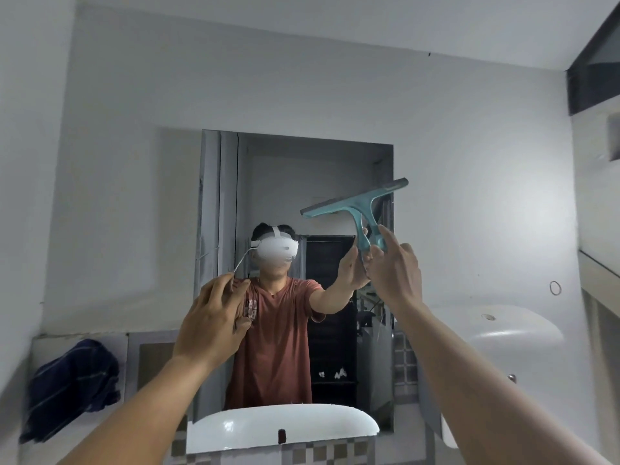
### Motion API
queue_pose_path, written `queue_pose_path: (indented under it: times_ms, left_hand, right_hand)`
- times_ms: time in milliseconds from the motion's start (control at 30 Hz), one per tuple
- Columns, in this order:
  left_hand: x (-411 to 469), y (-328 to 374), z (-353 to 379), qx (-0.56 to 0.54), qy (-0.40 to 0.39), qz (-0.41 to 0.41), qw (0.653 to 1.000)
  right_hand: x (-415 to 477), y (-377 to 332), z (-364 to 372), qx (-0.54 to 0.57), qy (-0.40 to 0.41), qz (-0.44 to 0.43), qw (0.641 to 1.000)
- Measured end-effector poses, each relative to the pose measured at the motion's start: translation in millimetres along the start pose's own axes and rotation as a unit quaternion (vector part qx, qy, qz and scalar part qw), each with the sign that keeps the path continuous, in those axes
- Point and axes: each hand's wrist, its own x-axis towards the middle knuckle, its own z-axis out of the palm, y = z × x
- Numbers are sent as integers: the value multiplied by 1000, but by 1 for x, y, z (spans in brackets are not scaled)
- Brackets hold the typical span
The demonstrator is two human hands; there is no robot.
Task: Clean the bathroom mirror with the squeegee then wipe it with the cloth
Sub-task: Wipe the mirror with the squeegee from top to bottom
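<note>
Right hand (394, 273) lifts the teal squeegee (360, 209) at the mirror's upper right.

No writing can be read anywhere (the print on the reflected shirt is blurred). The squeegee blade is tilted, its right end passing the right edge of the mirror (268, 182); much free glass lies to its left and below. The fingers of the right hand close around the handle, index finger pointing up. The left hand (209, 325) hangs lower before the glass, fingers loosely curled, holding nothing. A dark blue cloth (72, 384) lies on the ledge at left, well apart from both hands.
</note>
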Motion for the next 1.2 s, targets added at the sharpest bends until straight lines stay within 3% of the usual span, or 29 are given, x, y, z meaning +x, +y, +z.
queue_pose_path:
  times_ms: [367, 733, 1200]
  left_hand:
    - [-5, -3, -2, 15, 6, 10, 1000]
    - [-37, -6, 5, 9, -37, 21, 999]
    - [-46, -10, 7, 30, -35, 22, 999]
  right_hand:
    - [-21, -11, 6, -2, -36, -17, 999]
    - [-64, -36, 28, 92, -75, 72, 990]
    - [-108, -72, 77, 218, -68, 119, 966]
